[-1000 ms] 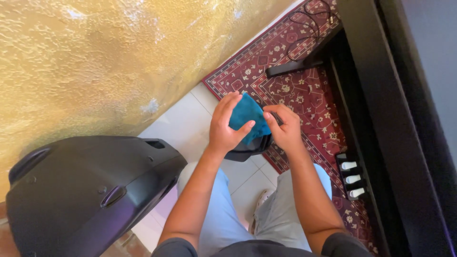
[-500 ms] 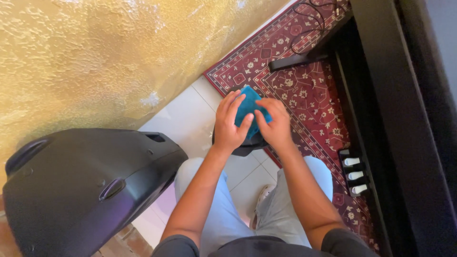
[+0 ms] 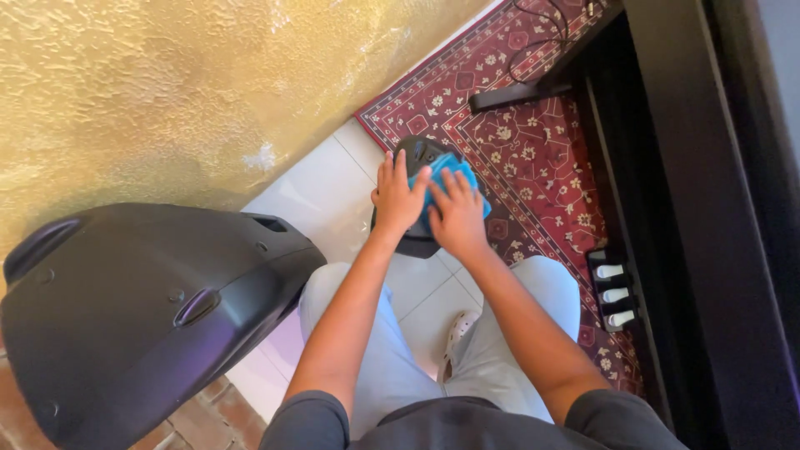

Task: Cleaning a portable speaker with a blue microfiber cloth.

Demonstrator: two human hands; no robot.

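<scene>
A blue cloth (image 3: 450, 164) lies spread over a small black rounded object (image 3: 417, 150) that stands on the floor where white tile meets a red rug. My right hand (image 3: 457, 215) presses flat on the cloth, fingers apart. Beside it, my left hand (image 3: 397, 197) rests flat on the left side of the black object, with its forefinger touching the cloth's edge. Both forearms reach forward from my lap, and my grey-trousered knees are below them.
A large black speaker cabinet (image 3: 150, 308) lies at the lower left against a textured yellow wall (image 3: 167, 92). A patterned red rug (image 3: 533, 158) runs to the right, under a black piano frame (image 3: 717, 233) with three pedals (image 3: 615, 294). Cables lie at the top.
The cloth was bunched and held up between both hands. Now it is spread flat on the black object, with both palms laid on top.
</scene>
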